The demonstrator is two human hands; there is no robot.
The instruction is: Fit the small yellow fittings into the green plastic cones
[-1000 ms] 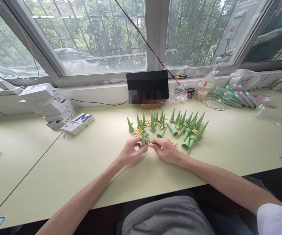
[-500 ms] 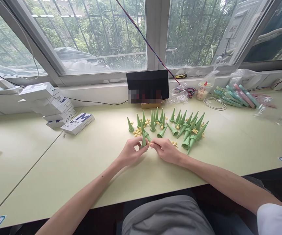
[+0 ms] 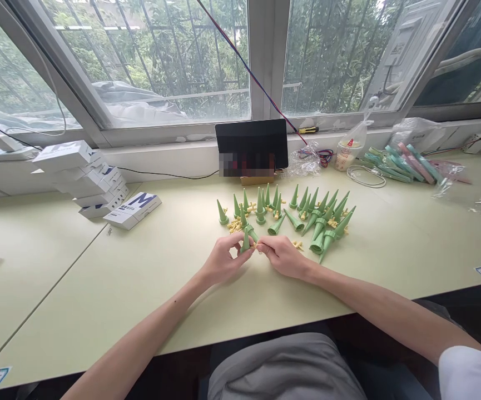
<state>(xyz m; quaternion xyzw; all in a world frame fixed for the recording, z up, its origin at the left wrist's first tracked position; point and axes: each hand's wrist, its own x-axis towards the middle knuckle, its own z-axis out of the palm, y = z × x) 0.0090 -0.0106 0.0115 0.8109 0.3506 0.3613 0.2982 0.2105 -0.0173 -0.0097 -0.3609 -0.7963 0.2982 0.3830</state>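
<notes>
My left hand is closed around a green plastic spike, its pointed end up. Against the side of that spike, my right hand pinches a small yellow piece, mostly covered by the fingertips. The two hands almost touch. Just beyond them, several more green spikes stand or lie on the table, some with yellow pieces fitted. A small heap of loose yellow pieces lies behind my left hand, and a few others sit beside my right hand.
A black screen stands at the back by the window. White boxes are stacked at the left. A bagged cup and green and pink strips lie at the back right. The table's front edge runs near my lap.
The spike in my left hand has tilted or shifted very slightly. Both hands stay in nearly the same place, still holding the spike and the yellow piece.
</notes>
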